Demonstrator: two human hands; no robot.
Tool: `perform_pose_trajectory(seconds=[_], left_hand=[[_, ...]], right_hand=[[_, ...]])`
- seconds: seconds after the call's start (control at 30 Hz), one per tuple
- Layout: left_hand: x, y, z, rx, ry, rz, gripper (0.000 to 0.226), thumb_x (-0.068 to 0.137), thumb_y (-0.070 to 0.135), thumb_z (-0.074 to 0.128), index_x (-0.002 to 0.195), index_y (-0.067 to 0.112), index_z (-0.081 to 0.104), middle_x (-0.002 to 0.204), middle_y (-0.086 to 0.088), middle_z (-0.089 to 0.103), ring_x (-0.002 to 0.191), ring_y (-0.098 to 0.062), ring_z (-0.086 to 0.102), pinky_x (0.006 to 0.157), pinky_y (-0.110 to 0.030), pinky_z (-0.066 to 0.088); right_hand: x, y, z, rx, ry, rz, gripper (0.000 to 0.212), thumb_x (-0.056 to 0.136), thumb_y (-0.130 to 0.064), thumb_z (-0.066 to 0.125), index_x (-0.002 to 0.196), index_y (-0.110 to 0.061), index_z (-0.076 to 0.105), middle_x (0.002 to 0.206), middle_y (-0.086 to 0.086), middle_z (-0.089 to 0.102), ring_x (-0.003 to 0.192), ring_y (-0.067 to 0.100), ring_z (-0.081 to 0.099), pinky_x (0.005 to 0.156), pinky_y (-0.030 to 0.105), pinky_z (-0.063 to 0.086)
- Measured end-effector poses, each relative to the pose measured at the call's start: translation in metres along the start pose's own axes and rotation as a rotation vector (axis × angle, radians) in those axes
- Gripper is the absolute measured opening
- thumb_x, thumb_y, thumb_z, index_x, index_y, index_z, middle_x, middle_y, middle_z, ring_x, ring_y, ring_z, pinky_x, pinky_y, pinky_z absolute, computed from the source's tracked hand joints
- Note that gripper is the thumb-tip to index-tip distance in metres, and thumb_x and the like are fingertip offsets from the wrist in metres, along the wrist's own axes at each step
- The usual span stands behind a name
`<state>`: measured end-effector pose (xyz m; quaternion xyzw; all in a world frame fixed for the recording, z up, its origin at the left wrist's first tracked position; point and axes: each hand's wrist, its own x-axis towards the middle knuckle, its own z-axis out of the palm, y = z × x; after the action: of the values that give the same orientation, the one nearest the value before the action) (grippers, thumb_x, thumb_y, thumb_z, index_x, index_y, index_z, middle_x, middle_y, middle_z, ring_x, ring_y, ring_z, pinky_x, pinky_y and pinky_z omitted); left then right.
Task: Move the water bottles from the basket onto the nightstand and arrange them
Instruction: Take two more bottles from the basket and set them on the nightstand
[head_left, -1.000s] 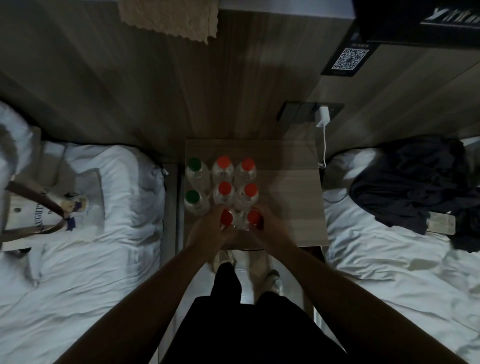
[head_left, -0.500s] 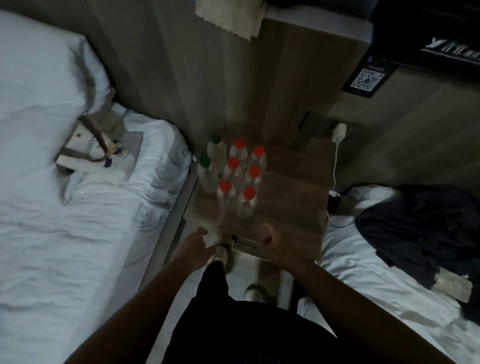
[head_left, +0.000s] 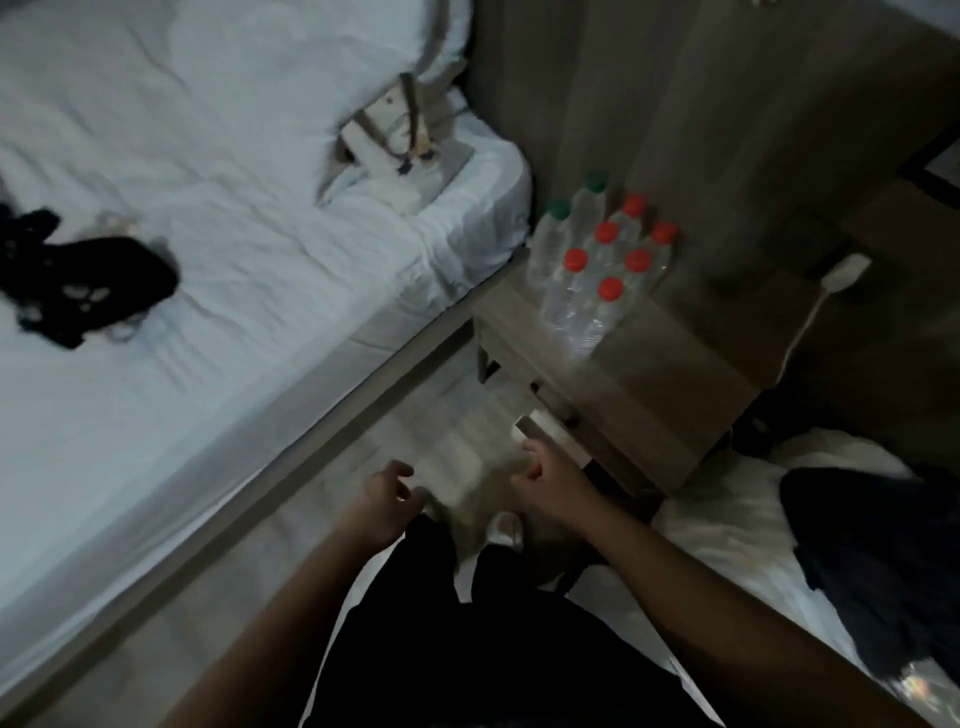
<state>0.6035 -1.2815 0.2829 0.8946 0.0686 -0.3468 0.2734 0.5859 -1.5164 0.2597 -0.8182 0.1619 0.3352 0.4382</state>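
Feed is dim and a little smeared, so I note only what reads clearly.

- Large white bed: left of the nightstand, its corner close beside the nightstand's left edge.
- Second white bed: right of the nightstand and nearer me, with dark clothing heaped on it.
- Black tangled item: on the large bed, well left of the nightstand. I cannot tell what it is.
- Tote bag: on the large bed's far corner, near the nightstand's back-left side, straps up.
- Water bottles: I count eight, upright, packed touching in a block on the nightstand's back-left part. Two have green caps on the side toward the large bed, six have red caps. The front and right of the top are bare wood.
- White charger plug: at the wall behind the nightstand's right rear, its cable trailing down that side.
- Right hand: just off the nightstand's front corner, fingers loosely curled, and I see nothing in its grasp.
- Left hand: further left of that corner, over the floor, fingers slack and half bent, holding nothing.
- Shoe: on the floor in front of the nightstand, below the right hand.
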Motion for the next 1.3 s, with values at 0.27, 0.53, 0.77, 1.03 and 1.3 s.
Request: perform_pose_trajectory(seconds=[0.27,0.53,0.77,1.03,1.3], left_hand=[[-0.076,-0.094,0.012,-0.189,0.098,-0.154,0.042,0.087,0.031,0.06,0.124,0.012,0.051,0.103,-0.005,0.066,0.095,-0.021,0.062,0.079,-0.025,0.044],[-0.162,-0.223,0.006,-0.276,0.198,-0.222,0.039,0.089,0.032,0.057,0.124,0.015,0.051,0.107,-0.002,0.067,0.084,-0.012,0.056,0.074,-0.022,0.038],[-0.263,-0.36,0.007,-0.359,0.353,-0.363,0.038,0.088,0.037,0.057,0.121,0.021,0.051,0.102,0.004,0.066,0.092,-0.015,0.061,0.08,-0.029,0.048],[-0.326,-0.439,0.003,-0.588,0.592,-0.428,0.032,0.086,0.032,0.06,0.115,0.021,0.055,0.092,0.006,0.065,0.083,-0.011,0.062,0.079,-0.031,0.051],[-0.347,-0.498,0.004,-0.76,0.688,-0.51,0.027,0.085,0.033,0.061,0.11,0.023,0.057,0.09,0.006,0.065,0.081,-0.01,0.062,0.079,-0.033,0.052]], right_hand=[[-0.013,-0.042,0.07,-0.228,-0.097,-0.137,0.047,0.087,-0.022,0.058,0.132,-0.018,0.045,0.106,0.007,0.064,0.097,0.021,0.061,0.082,0.027,0.045],[-0.043,-0.084,0.206,-0.423,-0.176,-0.191,0.044,0.085,-0.029,0.059,0.127,-0.022,0.049,0.115,0.005,0.064,0.101,0.021,0.061,0.087,0.03,0.048],[-0.097,-0.121,0.365,-0.579,-0.348,-0.368,0.046,0.086,-0.029,0.059,0.13,-0.021,0.047,0.098,0.0,0.061,0.087,0.016,0.057,0.078,0.026,0.045],[-0.138,-0.173,0.467,-0.741,-0.468,-0.546,0.042,0.088,-0.024,0.057,0.128,-0.019,0.047,0.09,-0.003,0.055,0.084,0.015,0.055,0.074,0.025,0.04],[-0.145,-0.216,0.544,-0.863,-0.567,-0.639,0.041,0.089,-0.017,0.058,0.128,-0.011,0.048,0.078,-0.004,0.052,0.079,0.014,0.05,0.062,0.018,0.029]])
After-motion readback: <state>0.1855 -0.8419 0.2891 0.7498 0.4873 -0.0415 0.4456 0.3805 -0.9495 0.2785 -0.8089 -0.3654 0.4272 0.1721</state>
